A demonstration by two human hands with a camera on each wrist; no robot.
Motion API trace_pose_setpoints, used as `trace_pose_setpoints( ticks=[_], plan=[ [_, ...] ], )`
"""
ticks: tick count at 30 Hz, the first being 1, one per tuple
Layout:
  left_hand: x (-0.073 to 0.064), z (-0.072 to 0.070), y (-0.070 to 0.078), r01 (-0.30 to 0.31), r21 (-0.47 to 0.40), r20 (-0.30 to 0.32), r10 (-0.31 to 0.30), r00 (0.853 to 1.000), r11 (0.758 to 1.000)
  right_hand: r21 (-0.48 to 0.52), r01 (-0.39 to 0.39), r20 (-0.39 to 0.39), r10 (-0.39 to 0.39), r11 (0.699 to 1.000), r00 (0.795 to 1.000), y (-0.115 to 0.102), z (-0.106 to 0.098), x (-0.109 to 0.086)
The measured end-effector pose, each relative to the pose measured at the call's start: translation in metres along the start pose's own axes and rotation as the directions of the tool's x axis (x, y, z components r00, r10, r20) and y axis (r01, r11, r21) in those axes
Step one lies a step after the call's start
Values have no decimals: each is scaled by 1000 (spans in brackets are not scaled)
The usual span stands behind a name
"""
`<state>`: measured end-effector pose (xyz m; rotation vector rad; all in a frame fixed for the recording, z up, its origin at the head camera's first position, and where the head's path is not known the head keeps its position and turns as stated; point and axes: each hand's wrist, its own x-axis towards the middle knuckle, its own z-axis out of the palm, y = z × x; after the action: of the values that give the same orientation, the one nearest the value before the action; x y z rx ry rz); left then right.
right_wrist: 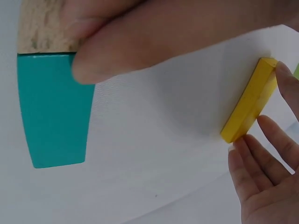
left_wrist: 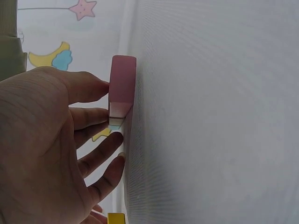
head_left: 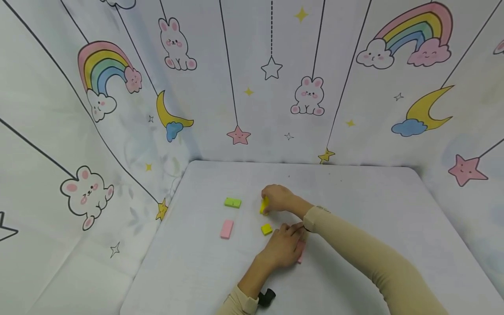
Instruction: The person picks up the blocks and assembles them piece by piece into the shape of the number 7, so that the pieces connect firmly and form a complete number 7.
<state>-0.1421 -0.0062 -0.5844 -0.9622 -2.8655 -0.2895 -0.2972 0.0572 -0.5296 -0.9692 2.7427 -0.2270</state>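
My right hand (head_left: 278, 199) grips a yellow block (right_wrist: 247, 102) by its two ends, low over the white table. Just below it in the head view, my left hand (head_left: 280, 248) lies over a wooden block (head_left: 301, 252), whose pink end sticks out beside the palm. From the left wrist, thumb and fingers pinch this block's side, pink end nearest. The right wrist view shows its bare-wood part and tapered teal end (right_wrist: 55, 112) under the left fingers. A small yellow square block (head_left: 266, 229) lies between the two hands, left of the left fingertips.
On the white table (head_left: 374, 210) lie a green block (head_left: 232, 202) and a pink block (head_left: 226, 229), left of the hands. A black device (head_left: 267, 297) sits at the left wrist. White cloth (head_left: 204, 92) printed with rabbits, rainbows and stars hangs behind the table.
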Motion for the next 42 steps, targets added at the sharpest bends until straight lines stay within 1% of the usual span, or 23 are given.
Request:
trace_pose_setpoints(
  ticks=[6, 10, 16, 22, 29, 33, 38, 42],
  plan=[
    [0, -1, 1, 9, -15, 5, -9, 1000, 1000, -14, -22, 0, 22, 1000, 1000, 8, -1, -3],
    [0, 0, 0, 19, -39, 15, -18, 1000, 999, -1, -33, -4, 33, 999, 999, 12, -2, -7],
    [0, 0, 1, 31, -41, 38, -30, 999, 999, 20, -60, -25, 60, 998, 998, 19, -6, -13],
    [1, 2, -1, 29, -60, 32, -27, 999, 998, 36, -111, -38, 112, 993, 993, 29, -3, -16],
    [0, 2, 0, 30, -55, 36, -28, 999, 998, 68, -151, -49, 155, 986, 987, 38, -1, -20],
    [0, 0, 1, 25, -57, 29, -24, 999, 998, 87, -155, -56, 160, 984, 986, 44, 2, -21],
    [0, -5, 2, 31, -64, 33, -29, 999, 997, 80, -150, -77, 156, 985, 985, 52, 3, -24],
    [0, -4, 2, 27, -62, 29, -25, 999, 998, 84, -158, -72, 164, 984, 984, 57, 1, -27]
  ],
)
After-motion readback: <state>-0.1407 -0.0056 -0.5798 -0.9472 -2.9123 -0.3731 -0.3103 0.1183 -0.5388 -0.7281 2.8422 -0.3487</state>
